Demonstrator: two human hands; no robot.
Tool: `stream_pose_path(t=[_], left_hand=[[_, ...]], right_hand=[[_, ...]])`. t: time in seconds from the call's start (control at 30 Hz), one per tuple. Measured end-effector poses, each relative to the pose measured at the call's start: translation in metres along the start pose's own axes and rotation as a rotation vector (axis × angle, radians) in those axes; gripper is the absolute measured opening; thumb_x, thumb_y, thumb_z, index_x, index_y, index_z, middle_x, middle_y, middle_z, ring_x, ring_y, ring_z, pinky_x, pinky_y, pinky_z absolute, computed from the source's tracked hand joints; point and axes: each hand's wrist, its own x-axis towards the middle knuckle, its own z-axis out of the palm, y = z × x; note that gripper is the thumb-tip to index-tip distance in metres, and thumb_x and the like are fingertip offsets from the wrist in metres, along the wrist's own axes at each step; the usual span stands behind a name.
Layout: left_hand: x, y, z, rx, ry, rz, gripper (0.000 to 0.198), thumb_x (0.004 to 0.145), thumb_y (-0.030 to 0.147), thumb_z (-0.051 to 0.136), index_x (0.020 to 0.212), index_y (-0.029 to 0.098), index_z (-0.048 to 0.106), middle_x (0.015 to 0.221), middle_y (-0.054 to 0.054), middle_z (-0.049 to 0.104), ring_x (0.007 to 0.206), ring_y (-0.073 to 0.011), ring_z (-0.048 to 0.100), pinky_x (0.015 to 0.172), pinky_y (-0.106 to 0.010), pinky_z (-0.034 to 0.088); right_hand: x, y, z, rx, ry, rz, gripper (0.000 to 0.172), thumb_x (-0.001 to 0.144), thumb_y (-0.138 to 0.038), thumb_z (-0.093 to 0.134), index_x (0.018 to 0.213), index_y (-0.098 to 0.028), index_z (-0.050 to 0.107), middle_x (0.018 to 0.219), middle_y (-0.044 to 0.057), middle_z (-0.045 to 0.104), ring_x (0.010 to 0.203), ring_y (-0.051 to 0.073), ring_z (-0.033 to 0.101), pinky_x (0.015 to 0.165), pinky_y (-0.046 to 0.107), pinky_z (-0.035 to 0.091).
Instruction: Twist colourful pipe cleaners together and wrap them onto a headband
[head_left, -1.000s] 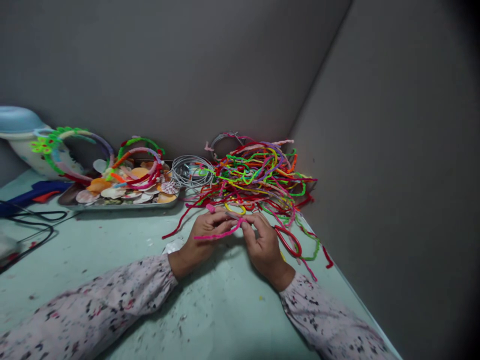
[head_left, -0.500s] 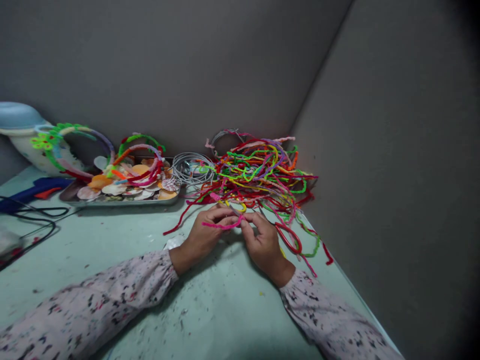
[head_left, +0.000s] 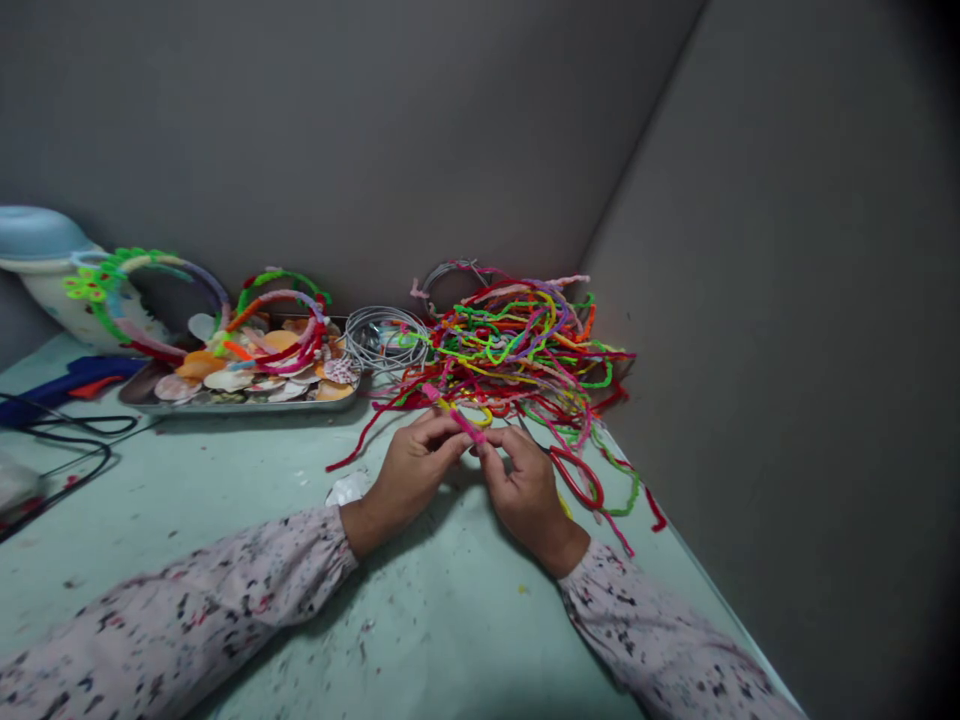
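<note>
Between my fingertips is a short pink pipe cleaner [head_left: 466, 426], slanting up and to the left. My left hand [head_left: 409, 470] pinches it from the left side with thumb and index finger. From the right, my right hand [head_left: 526, 490] has its thumb and fingers closed on the lower end. Just behind the hands a yellow pipe cleaner loop [head_left: 480, 416] shows in part. Red-handled scissors [head_left: 579, 478] lie on the table beside my right hand, which partly hides them.
A tangled heap of coloured pipe cleaners [head_left: 517, 330] lies against the back wall. Left of it are coiled grey wire [head_left: 386, 338] and a metal tray [head_left: 247, 405] of shells with fuzzy hoops [head_left: 281, 300]. A blue glue gun [head_left: 64, 385] and black cable [head_left: 97, 445] sit far left.
The pink pipe cleaner's free end, earlier stretched left across my left fingers, is now folded up along the line between the hands. My left thumb has moved onto it; the right hand barely moved.
</note>
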Motion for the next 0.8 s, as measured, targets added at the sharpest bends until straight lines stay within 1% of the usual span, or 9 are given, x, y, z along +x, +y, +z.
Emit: stream_pose_path(t=[0.07,0.17,0.27,0.47,0.63,0.8], left_hand=[[-0.001,0.0013,-0.0001,0.047,0.03,0.032,0.017,0.084,0.027,0.058,0.074,0.017,0.067,0.069,-0.001,0.061,0.07,-0.0136,0.054,0.065,-0.025,0.044],[-0.0024,0.0037,0.0002,0.083,0.044,0.049,0.015,0.085,0.027,0.057,0.077,0.017,0.065,0.071,-0.001,0.061,0.071,-0.0134,0.054,0.066,-0.024,0.044],[-0.0035,0.0035,0.0008,0.073,0.033,0.025,0.015,0.086,0.027,0.056,0.078,0.017,0.063,0.073,-0.001,0.059,0.07,-0.0128,0.054,0.064,-0.023,0.043],[-0.0045,0.0023,0.0018,0.029,0.034,0.004,0.014,0.086,0.026,0.054,0.079,0.016,0.059,0.075,0.0,0.055,0.069,-0.0119,0.051,0.063,-0.022,0.04],[-0.0051,0.0024,0.003,0.02,0.026,-0.03,0.014,0.085,0.027,0.054,0.079,0.016,0.059,0.074,0.0,0.055,0.067,-0.012,0.05,0.06,-0.022,0.039],[-0.0056,0.0032,0.0049,0.013,0.052,-0.047,0.013,0.084,0.027,0.054,0.078,0.016,0.057,0.072,0.0,0.055,0.065,-0.0115,0.048,0.058,-0.021,0.038]], right_hand=[[0.0001,-0.0001,0.0008,-0.021,0.005,-0.016,0.012,0.09,-0.019,0.049,0.093,-0.021,0.061,0.084,0.004,0.065,0.083,0.018,0.059,0.074,0.032,0.047],[-0.0001,-0.0002,0.0023,-0.05,0.011,-0.029,0.011,0.09,-0.02,0.049,0.091,-0.021,0.06,0.082,0.004,0.064,0.082,0.019,0.058,0.073,0.032,0.046],[-0.0002,-0.0012,0.0026,-0.043,0.004,-0.026,0.011,0.09,-0.021,0.05,0.091,-0.021,0.061,0.082,0.004,0.064,0.081,0.018,0.058,0.074,0.032,0.046],[-0.0006,-0.0031,0.0006,-0.005,-0.02,-0.006,0.013,0.09,-0.022,0.05,0.098,-0.02,0.06,0.091,0.005,0.066,0.088,0.019,0.059,0.079,0.034,0.046],[-0.0016,-0.0024,0.0016,-0.024,-0.023,0.011,0.012,0.091,-0.023,0.048,0.094,-0.021,0.06,0.086,0.004,0.065,0.083,0.018,0.058,0.076,0.033,0.045],[-0.0009,-0.0023,0.0024,-0.046,-0.007,-0.004,0.011,0.09,-0.023,0.049,0.091,-0.021,0.06,0.083,0.004,0.064,0.081,0.018,0.058,0.074,0.033,0.045]])
